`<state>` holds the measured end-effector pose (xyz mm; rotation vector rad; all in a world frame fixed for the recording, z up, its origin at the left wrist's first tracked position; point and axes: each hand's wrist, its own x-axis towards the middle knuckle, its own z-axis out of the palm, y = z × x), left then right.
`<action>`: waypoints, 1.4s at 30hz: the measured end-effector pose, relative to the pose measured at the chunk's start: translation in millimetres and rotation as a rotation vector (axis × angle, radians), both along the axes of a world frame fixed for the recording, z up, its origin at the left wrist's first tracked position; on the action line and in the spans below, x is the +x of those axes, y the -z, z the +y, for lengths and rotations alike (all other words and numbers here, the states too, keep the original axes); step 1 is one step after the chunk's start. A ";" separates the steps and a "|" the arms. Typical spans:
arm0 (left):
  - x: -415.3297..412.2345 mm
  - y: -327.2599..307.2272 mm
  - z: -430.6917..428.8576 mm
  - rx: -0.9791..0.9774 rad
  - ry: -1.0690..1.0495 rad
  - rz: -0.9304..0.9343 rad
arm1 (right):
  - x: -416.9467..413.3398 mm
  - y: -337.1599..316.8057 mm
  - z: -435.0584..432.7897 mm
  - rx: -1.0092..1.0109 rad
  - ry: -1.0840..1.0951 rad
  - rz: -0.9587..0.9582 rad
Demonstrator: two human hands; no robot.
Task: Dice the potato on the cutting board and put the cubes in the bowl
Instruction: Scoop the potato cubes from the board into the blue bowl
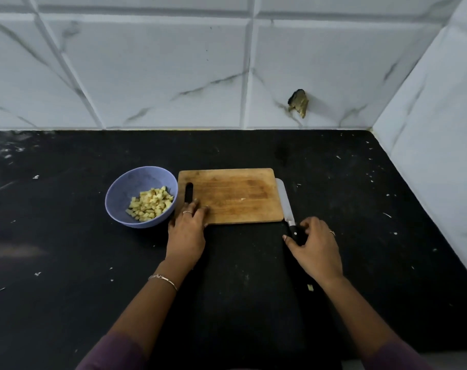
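A wooden cutting board [235,194] lies on the black counter, bare except for a tiny scrap. Left of it stands a lilac bowl [125,188] holding several yellow potato cubes [149,204]. A knife [285,201] lies flat along the board's right edge, blade pointing away. My left hand [187,231] rests flat on the board's near left corner, fingers apart, holding nothing. My right hand [315,244] is at the knife's black handle, thumb and fingers touching it loosely on the counter.
The black counter [67,249] carries scattered white specks and one small potato scrap [310,287] near my right wrist. White marble-look tiled walls rise behind and on the right, with a broken hole [298,102] in the back tile.
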<state>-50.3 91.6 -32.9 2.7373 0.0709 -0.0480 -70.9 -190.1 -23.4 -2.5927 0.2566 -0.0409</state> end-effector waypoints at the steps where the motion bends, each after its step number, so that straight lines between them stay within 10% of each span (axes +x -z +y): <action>1: 0.6 0.0 0.2 0.001 -0.002 0.001 | -2.8 0.5 -0.4 0.006 0.011 0.003; 15: -1.3 -2.5 1.4 0.003 0.019 0.001 | -13.5 -12.0 0.0 0.095 0.149 -0.152; 30: -2.8 -9.9 -1.4 0.085 0.026 0.043 | 67.7 -11.8 71.3 -0.339 -0.397 -0.194; 42: 11.8 -14.8 -7.9 0.104 -0.005 0.036 | 79.1 5.4 63.4 -0.108 -0.244 -0.040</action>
